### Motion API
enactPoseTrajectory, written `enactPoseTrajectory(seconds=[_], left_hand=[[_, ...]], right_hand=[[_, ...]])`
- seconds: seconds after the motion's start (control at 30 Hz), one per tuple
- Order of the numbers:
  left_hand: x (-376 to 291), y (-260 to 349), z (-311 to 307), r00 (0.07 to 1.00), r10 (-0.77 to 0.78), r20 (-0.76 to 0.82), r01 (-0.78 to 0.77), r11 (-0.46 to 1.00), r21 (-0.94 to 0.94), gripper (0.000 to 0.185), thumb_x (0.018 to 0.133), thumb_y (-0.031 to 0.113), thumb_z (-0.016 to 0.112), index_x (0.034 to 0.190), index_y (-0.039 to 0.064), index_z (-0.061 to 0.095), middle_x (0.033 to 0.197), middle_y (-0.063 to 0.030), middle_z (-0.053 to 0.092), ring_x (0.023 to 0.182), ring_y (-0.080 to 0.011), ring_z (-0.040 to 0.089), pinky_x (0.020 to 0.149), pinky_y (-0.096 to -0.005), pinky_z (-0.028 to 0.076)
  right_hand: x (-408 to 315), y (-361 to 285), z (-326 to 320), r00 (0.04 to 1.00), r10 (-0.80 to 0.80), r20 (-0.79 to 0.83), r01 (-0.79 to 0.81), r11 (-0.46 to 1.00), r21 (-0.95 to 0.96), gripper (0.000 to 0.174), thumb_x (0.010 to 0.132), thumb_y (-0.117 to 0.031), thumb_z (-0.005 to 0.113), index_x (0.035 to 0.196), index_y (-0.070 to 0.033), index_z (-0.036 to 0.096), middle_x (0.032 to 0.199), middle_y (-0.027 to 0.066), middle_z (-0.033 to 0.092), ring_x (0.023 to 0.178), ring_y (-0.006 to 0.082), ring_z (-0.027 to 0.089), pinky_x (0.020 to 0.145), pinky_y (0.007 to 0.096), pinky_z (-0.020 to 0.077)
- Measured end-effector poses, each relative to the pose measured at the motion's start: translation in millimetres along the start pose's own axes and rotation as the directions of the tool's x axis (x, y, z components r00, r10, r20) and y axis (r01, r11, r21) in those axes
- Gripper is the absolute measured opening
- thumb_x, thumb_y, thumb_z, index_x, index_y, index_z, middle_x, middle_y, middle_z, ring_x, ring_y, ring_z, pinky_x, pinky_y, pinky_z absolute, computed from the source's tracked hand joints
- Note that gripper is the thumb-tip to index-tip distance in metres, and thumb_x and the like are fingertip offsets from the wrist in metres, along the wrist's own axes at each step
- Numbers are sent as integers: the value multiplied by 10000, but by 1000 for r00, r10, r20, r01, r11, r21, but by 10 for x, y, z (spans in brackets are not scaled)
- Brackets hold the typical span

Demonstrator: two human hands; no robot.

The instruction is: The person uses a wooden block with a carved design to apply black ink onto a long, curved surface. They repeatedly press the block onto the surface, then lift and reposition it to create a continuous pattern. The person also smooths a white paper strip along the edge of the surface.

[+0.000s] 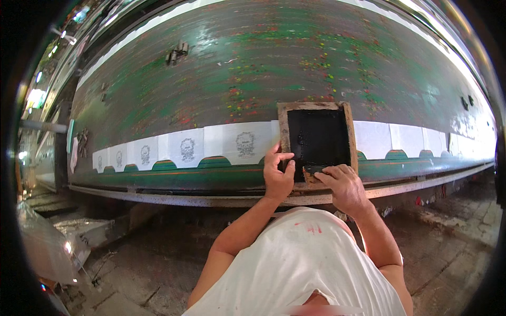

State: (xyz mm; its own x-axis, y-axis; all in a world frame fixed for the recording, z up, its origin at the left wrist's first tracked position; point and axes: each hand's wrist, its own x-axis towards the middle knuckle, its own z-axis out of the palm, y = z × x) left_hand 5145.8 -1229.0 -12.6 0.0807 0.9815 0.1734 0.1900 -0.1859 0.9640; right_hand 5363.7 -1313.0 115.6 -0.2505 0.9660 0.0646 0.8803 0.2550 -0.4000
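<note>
A wooden-framed printing screen (322, 134), its mesh dark with ink, lies over a row of white cut fabric pieces (221, 142) near the table's front edge. My left hand (279, 170) grips the left side of its frame, thumb and forefinger reaching over the inner edge. In my right hand (346, 185) is a squeegee (312, 173) with a wooden part, held at the near end of the mesh. Pieces to the left carry a dark printed motif (245, 144); those on the right show plain white. Whatever lies beneath the screen is hidden.
The long green printing table (253, 91) is spotted with red and yellow paint. Small dark objects (176, 53) sit on its far left part, others (466, 102) at the right. A metal rail (221, 200) runs along the near edge. Plastic-wrapped goods (51, 245) stand at lower left.
</note>
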Motion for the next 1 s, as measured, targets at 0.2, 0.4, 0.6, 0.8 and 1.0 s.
enactPoseTrajectory(seconds=[0.2, 0.4, 0.6, 0.8, 1.0], left_hand=[[49, 42, 45, 1000, 13, 13, -14, 999, 37, 449, 889, -11, 781, 1333, 46, 755, 1593, -299, 631, 1483, -466, 608, 1273, -523, 456], [89, 54, 61, 999, 26, 43, -31, 993, 112, 465, 829, -87, 745, 1276, 37, 770, 1585, -272, 637, 1464, -431, 631, 1261, -495, 478], [38, 15, 147, 996, 66, -51, -63, 996, 70, 326, 801, -117, 721, 1092, 18, 775, 1596, -283, 651, 1480, -403, 644, 1255, -456, 480], [-173, 292, 721, 985, 143, -98, -140, 989, 34, 315, 795, -144, 737, 1063, 21, 759, 1626, -267, 597, 1485, -384, 625, 1244, -470, 483], [-359, 585, 1865, 978, 181, -102, -188, 980, -70, 300, 807, -119, 749, 1073, 20, 764, 1620, -296, 620, 1481, -388, 626, 1253, -466, 471]], right_hand=[[-307, 62, 70, 999, 20, -33, -15, 988, 153, 470, 864, -109, 861, 1332, -102, 829, 1407, 137, 738, 1362, 379, 657, 1152, 525, 545], [-628, 321, 156, 853, 321, -412, -225, 938, 264, 432, 906, -151, 905, 1319, -71, 807, 1487, 187, 713, 1450, 431, 616, 1184, 568, 537], [-917, 670, 145, 881, 380, -281, -165, 804, 571, 415, 995, -156, 866, 1380, -37, 769, 1543, 193, 689, 1482, 409, 612, 1243, 529, 500], [-1333, 1285, -102, 918, 285, -275, -51, 774, 631, 407, 1016, -243, 852, 1363, -42, 781, 1493, 171, 729, 1548, 432, 542, 1288, 590, 429], [-1856, 2091, -482, 871, 354, -340, -52, 755, 653, 360, 1045, -214, 797, 1332, 3, 779, 1435, 181, 756, 1512, 401, 591, 1288, 548, 416]])
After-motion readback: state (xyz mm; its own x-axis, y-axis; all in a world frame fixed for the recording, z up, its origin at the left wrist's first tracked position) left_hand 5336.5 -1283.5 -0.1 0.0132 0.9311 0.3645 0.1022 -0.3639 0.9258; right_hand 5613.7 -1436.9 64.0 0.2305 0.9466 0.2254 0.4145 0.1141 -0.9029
